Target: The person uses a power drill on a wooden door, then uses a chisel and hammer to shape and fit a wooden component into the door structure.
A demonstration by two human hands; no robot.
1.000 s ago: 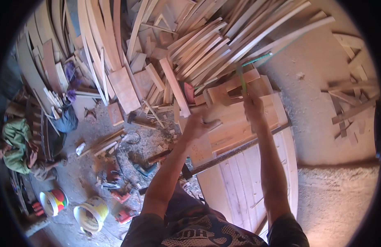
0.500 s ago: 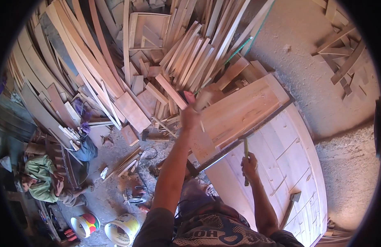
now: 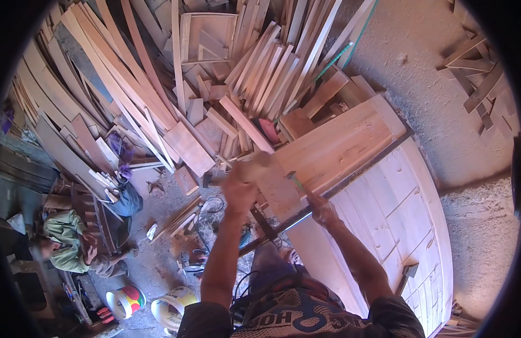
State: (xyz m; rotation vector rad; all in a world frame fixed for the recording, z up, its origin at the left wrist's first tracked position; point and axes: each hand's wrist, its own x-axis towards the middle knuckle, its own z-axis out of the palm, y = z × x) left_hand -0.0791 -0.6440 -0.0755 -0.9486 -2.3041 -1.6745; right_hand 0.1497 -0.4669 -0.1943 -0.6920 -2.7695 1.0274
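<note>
My left hand is closed around a wooden mallet, blurred by motion, over the near-left corner of a wide wooden board. My right hand grips a slim tool with a yellow-green part, apparently a chisel, pointing up and left above that board. Its far end is small and hard to make out. Alongside the board, past a dark gap, lies a large pale panel of joined planks. On this panel rests a hammer-like tool with a dark head.
Long planks and stacked sticks fill the far side. At left a person in a green shirt sits low. Two buckets stand near the lower edge. A power tool and cable lie on the floor. Scrap wood lies far right.
My right hand has moved left and away from me, from the pale panel to the board's near edge, tilting the chisel leftward. My left hand and the mallet have come lower and left.
</note>
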